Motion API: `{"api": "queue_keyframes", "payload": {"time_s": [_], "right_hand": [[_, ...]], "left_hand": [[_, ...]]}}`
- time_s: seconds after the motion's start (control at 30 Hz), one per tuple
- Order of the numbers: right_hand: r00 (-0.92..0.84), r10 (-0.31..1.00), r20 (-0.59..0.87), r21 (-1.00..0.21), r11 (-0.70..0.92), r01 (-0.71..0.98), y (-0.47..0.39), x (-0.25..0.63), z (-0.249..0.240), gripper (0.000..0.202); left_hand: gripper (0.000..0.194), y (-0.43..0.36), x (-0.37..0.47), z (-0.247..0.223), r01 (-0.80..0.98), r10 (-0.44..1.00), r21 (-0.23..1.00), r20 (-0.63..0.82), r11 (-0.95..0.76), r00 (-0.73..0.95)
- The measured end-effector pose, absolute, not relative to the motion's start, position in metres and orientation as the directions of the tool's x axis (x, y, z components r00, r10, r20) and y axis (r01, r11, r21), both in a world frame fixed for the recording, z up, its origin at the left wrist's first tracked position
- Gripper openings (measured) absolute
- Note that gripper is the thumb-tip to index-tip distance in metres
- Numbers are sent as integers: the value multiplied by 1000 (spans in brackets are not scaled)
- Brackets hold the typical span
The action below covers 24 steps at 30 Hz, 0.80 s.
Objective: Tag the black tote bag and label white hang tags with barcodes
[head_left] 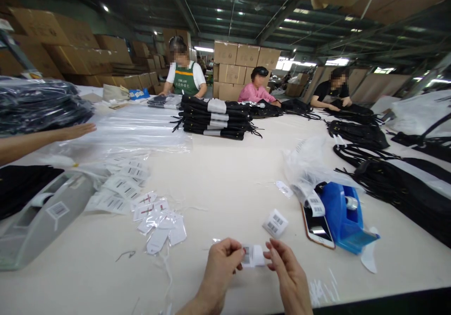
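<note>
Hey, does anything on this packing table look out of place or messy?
A phone lies beside the blue tape dispenser, half under a crumpled plastic bag. Barcode tags lie scattered loose at left. Both hands, left and right, pinch one small tag.

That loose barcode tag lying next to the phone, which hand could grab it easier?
Probably the right hand. The loose barcode tag lies just above it, toward the phone. The left hand sits farther over. Both hands' fingers already pinch a small label, so one must release.
</note>
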State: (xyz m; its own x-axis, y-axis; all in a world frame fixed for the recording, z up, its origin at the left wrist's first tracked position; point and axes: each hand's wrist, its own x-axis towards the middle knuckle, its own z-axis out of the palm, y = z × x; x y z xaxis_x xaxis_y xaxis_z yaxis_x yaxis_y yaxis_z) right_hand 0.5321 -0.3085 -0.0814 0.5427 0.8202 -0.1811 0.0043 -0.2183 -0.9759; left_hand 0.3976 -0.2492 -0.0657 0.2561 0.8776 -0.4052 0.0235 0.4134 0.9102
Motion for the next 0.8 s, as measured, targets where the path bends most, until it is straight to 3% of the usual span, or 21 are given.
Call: {"api": "queue_keyframes", "payload": {"time_s": [0.17, 0.23, 0.33, 0.43, 0.5, 0.57, 0.63, 0.7, 0.8], "right_hand": [[454, 745, -488, -843, -266, -468, -312, 515, -104, 39], [384, 743, -548, -753, -238, -614, -312, 506, -106, 38], [364, 752, -550, -711, -193, -676, -310, 502, -104, 37], [408, 762, -502, -785, -204, -585, -307, 514, -100, 36], [423, 794, -437, -869, -252, -425, -305, 527, -97, 35], [356, 848, -392, -917, -328, -226, -300, 540, -95, 35], [254, 885, -391, -919, -389, -59, -294, 550, -95, 35], [189, 897, -399, -907, -416, 61, -287, 555, -96, 31], [137, 904, -404, -883, -425, 199, -278, 558, -100, 24]], "left_hand": [[27, -260, 404, -66, -273, 851, 809, -465, 521, 245], [27, -265, 407, -70, -290, 850, 804, -451, 519, 271], [28, -269, 409, -79, -184, 862, 859, -416, 477, 290], [33, -265, 401, -89, 41, 931, 957, -287, 286, 226], [29, -259, 392, -96, 222, 976, 975, -49, 1, 211], [22, -253, 384, -102, 353, 909, 862, 247, -364, 335], [20, -248, 379, -109, 384, 743, 658, 433, -648, 510], [18, -244, 377, -117, 396, 622, 498, 459, -772, 635], [13, -241, 376, -125, 424, 568, 391, 415, -817, 711]]}}
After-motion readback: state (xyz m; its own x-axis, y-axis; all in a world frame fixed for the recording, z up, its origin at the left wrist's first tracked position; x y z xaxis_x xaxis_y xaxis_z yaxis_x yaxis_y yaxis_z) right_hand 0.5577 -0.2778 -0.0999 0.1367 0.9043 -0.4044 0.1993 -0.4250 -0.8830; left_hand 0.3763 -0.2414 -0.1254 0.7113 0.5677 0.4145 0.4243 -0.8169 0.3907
